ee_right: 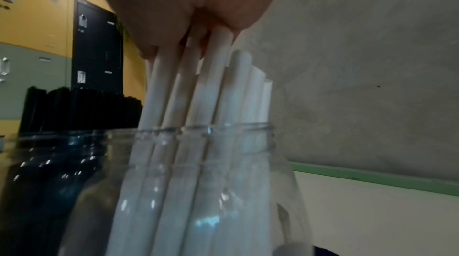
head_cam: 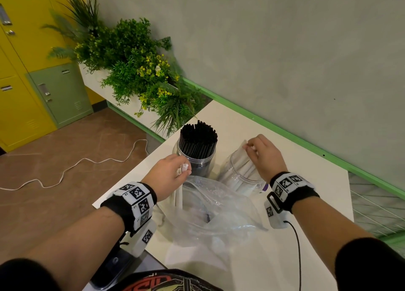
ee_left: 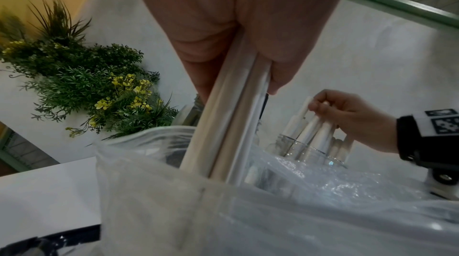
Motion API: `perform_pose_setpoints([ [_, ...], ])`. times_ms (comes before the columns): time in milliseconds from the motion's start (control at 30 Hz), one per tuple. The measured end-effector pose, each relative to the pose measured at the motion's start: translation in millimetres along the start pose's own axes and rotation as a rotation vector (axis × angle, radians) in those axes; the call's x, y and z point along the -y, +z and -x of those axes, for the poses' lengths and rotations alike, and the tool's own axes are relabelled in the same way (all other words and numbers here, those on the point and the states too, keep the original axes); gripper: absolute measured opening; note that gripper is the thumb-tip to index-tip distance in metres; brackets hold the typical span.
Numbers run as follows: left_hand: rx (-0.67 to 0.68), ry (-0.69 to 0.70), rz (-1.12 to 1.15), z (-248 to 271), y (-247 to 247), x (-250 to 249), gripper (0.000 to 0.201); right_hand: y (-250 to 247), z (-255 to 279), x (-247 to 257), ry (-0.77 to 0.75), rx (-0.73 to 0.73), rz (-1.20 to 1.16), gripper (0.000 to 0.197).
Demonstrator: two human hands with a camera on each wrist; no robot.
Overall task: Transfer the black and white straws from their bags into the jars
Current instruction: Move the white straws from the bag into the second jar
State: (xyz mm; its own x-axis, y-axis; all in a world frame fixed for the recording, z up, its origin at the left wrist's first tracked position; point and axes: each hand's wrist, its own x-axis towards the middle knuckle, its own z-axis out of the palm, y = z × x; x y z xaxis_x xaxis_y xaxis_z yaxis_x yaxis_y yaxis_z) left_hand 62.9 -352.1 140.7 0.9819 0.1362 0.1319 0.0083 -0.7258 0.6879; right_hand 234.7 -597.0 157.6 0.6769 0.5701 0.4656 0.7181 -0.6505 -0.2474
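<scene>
Head camera, looking down a white table (head_cam: 306,203): nearest the wearer, a crumpled clear plastic bag (head_cam: 214,205) lies open-mouthed, white straws showing through its film. Just beyond the bag's left edge, the left hand (head_cam: 168,174) has fingers and thumb curled round a small bunch of white straws (head_cam: 183,181), their lower ends still inside the bag; the left wrist view confirms the clamp (ee_left: 238,122). Beyond the bag to the right, the right hand (head_cam: 263,155) pinches the tops of several white straws standing in a clear jar (head_cam: 236,172), fingertips pressed together on them, as the right wrist view shows (ee_right: 198,87). Behind the bag to the left, touching or just beside that jar, a second clear jar (head_cam: 197,157) stands packed with upright black straws (head_cam: 198,135). Farther off, a planter of green foliage (head_cam: 135,71) sits against the grey wall, with yellow lockers (head_cam: 22,60) beyond.
</scene>
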Motion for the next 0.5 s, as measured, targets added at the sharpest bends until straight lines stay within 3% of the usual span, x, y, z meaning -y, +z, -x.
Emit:
perform_pose_setpoints([
  [100,0.001,0.004,-0.002,0,0,-1,0.005,2,-6,0,0.03,-0.07,0.022,0.021],
  [333,-0.013,0.017,0.001,-1,0,2,0.006,13,2,-5,-0.09,-0.039,0.027,0.048],
  [500,-0.008,0.012,-0.006,-3,0,3,0.006,13,9,-4,-0.071,0.058,-0.025,0.039],
])
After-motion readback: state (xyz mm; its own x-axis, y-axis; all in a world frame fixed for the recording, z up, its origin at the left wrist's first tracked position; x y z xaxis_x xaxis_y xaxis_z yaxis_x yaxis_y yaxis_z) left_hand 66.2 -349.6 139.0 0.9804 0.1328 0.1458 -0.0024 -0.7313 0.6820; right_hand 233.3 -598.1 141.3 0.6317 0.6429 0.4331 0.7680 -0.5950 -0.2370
